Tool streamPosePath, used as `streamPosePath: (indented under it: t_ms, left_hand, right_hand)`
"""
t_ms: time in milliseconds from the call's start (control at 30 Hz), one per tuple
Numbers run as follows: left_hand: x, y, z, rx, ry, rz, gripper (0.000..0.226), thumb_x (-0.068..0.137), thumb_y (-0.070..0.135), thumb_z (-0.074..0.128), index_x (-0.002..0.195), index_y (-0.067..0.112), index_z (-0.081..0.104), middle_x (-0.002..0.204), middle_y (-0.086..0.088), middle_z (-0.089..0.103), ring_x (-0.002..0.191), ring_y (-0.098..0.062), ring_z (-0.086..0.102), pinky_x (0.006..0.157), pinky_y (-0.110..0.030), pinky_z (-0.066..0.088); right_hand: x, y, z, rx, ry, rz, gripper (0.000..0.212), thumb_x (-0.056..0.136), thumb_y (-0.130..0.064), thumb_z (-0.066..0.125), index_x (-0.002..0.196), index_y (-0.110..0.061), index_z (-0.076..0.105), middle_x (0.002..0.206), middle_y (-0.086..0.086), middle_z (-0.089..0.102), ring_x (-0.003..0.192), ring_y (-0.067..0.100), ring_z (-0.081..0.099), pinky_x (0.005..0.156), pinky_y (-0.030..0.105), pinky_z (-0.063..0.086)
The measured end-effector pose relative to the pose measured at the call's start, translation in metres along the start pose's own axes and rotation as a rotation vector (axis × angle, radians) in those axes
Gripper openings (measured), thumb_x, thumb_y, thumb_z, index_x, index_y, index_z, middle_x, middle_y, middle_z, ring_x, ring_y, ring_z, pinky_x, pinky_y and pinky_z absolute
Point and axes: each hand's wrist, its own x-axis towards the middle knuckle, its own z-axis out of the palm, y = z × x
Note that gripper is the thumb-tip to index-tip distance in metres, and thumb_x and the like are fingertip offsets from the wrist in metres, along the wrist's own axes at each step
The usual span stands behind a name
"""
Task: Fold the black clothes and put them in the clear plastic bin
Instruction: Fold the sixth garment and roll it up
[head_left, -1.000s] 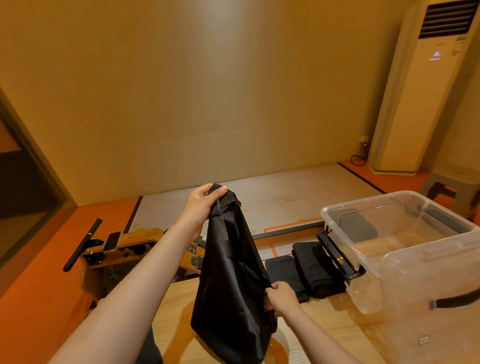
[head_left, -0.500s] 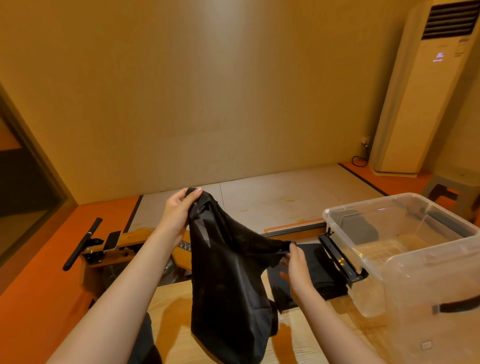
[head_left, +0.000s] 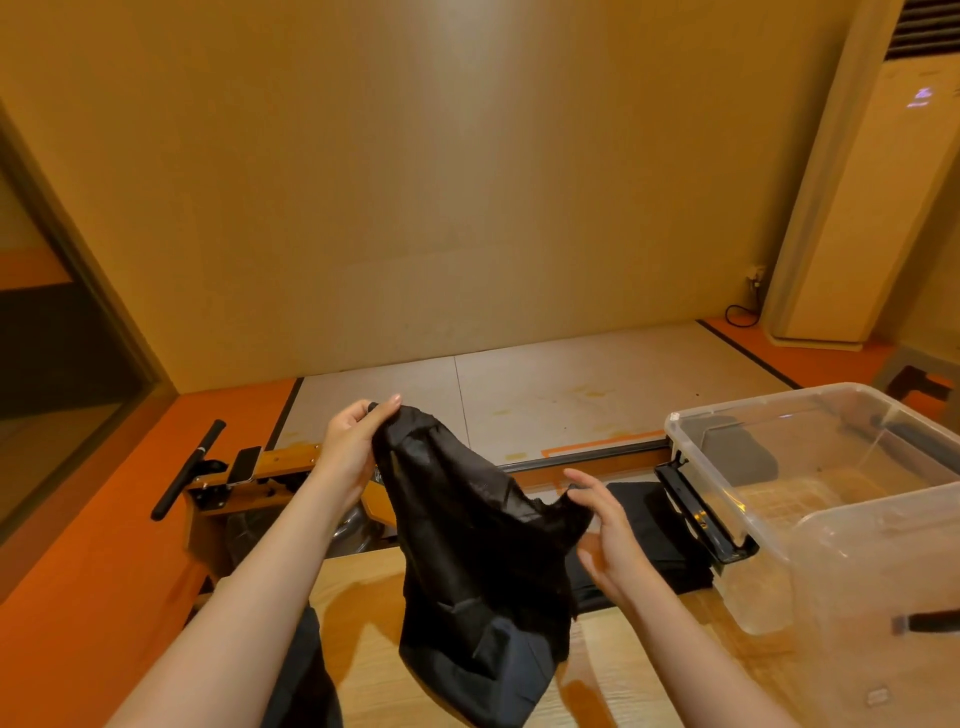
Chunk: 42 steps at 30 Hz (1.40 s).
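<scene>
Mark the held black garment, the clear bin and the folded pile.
black garment (head_left: 467, 545), head view, hanging middle
clear bin (head_left: 675, 421), head view, far-left rim corner
folded pile (head_left: 670, 530), head view, top face

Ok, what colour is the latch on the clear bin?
Black. The latch on the clear plastic bin shows best in the head view.

free: clear plastic bin (head_left: 758, 592) open-topped, reachable from above | blocked: black latch (head_left: 696, 512) juts from its left wall; folded black clothes (head_left: 665, 545) just beside; black garment (head_left: 467, 545) hangs over table (head_left: 649, 670)

Bare room with standing air conditioner (head_left: 872, 208)
</scene>
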Motion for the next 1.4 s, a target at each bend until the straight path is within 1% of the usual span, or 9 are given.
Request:
streamPosePath:
  t_ms: [133, 267, 400, 533, 633, 733, 933, 1167, 1400]
  left_hand:
    - [0.001, -0.010, -0.004, 0.060, 0.077, -0.038, 0.019, 0.086, 0.019, 0.070, 0.091, 0.009, 0.054, 0.090, -0.010, 0.062, 0.085, -0.023, 0.062, 0.071, -0.029, 0.051]
    - [0.003, -0.013, -0.009, 0.107, 0.080, -0.033, 0.042, 0.087, 0.012, 0.069, 0.124, 0.018, 0.052, 0.110, -0.008, 0.062, 0.101, -0.023, 0.062, 0.082, -0.034, 0.054]
    - [0.000, -0.005, -0.014, 0.300, -0.041, 0.010, 0.023, 0.088, 0.013, 0.068, 0.109, 0.022, 0.069, 0.117, -0.003, 0.065, 0.116, -0.022, 0.057, 0.098, -0.038, 0.049]
    - [-0.003, 0.006, -0.011, 0.453, -0.061, 0.120, 0.012, 0.088, 0.014, 0.068, 0.098, 0.017, 0.071, 0.103, 0.004, 0.066, 0.102, -0.011, 0.058, 0.079, -0.018, 0.044]
    - [0.002, 0.013, -0.012, 0.541, -0.064, 0.162, 0.008, 0.086, 0.014, 0.070, 0.094, 0.016, 0.070, 0.102, 0.000, 0.069, 0.102, -0.013, 0.061, 0.087, -0.026, 0.047]
    - [0.006, 0.019, -0.010, 0.555, -0.065, 0.174, 0.009, 0.085, 0.008, 0.070, 0.092, 0.012, 0.066, 0.099, -0.009, 0.070, 0.094, -0.015, 0.068, 0.071, -0.016, 0.051]
    - [0.006, 0.039, -0.006, 0.656, -0.045, 0.253, 0.017, 0.086, 0.008, 0.071, 0.101, 0.016, 0.071, 0.095, 0.007, 0.067, 0.088, 0.001, 0.059, 0.061, -0.005, 0.045]
    - [0.010, 0.075, -0.010, 0.736, 0.053, 0.379, 0.005, 0.085, 0.014, 0.073, 0.082, 0.017, 0.070, 0.087, 0.001, 0.067, 0.087, -0.017, 0.061, 0.073, -0.027, 0.047]
    - [0.011, 0.126, -0.003, 0.723, 0.169, 0.517, 0.007, 0.088, 0.017, 0.070, 0.086, 0.011, 0.068, 0.094, 0.003, 0.061, 0.091, -0.016, 0.055, 0.074, -0.025, 0.040]
  right_hand:
    - [-0.003, -0.005, 0.002, 0.189, -0.044, 0.012, 0.034, 0.088, -0.015, 0.050, 0.116, -0.002, 0.062, 0.125, 0.017, 0.051, 0.118, 0.033, 0.051, 0.085, 0.038, 0.048]
    - [-0.002, -0.010, -0.001, -0.141, -0.029, -0.053, 0.027, 0.096, -0.002, 0.044, 0.107, -0.011, 0.067, 0.121, 0.020, 0.058, 0.110, 0.030, 0.057, 0.085, 0.033, 0.048]
    - [-0.004, -0.021, -0.001, -0.349, -0.086, -0.131, 0.021, 0.090, -0.001, 0.060, 0.102, -0.015, 0.070, 0.114, 0.013, 0.066, 0.111, 0.027, 0.061, 0.092, 0.034, 0.051]
    - [-0.007, -0.035, 0.005, -0.438, -0.065, -0.211, 0.015, 0.088, -0.005, 0.065, 0.099, -0.011, 0.071, 0.101, 0.008, 0.072, 0.102, 0.023, 0.066, 0.088, 0.034, 0.054]
    - [-0.007, -0.047, 0.012, -0.547, -0.059, -0.273, 0.013, 0.086, -0.005, 0.068, 0.095, -0.012, 0.072, 0.097, 0.004, 0.072, 0.097, 0.015, 0.066, 0.079, 0.020, 0.050]
    - [-0.005, -0.061, 0.022, -0.602, -0.078, -0.318, 0.014, 0.084, -0.001, 0.070, 0.094, -0.009, 0.072, 0.094, 0.001, 0.072, 0.091, 0.008, 0.065, 0.070, 0.010, 0.049]
    - [0.003, -0.095, 0.044, -0.661, -0.127, -0.405, 0.021, 0.081, 0.004, 0.071, 0.089, -0.015, 0.071, 0.090, 0.000, 0.071, 0.083, 0.004, 0.066, 0.067, 0.010, 0.048]
    - [0.007, -0.144, 0.066, -0.739, -0.164, -0.560, 0.011, 0.084, -0.007, 0.072, 0.092, -0.014, 0.072, 0.089, 0.002, 0.071, 0.079, 0.001, 0.065, 0.069, 0.010, 0.049]
    - [0.013, -0.181, 0.103, -0.749, -0.190, -0.638, 0.009, 0.086, -0.011, 0.071, 0.093, -0.016, 0.072, 0.088, -0.001, 0.071, 0.081, 0.003, 0.066, 0.067, 0.011, 0.049]
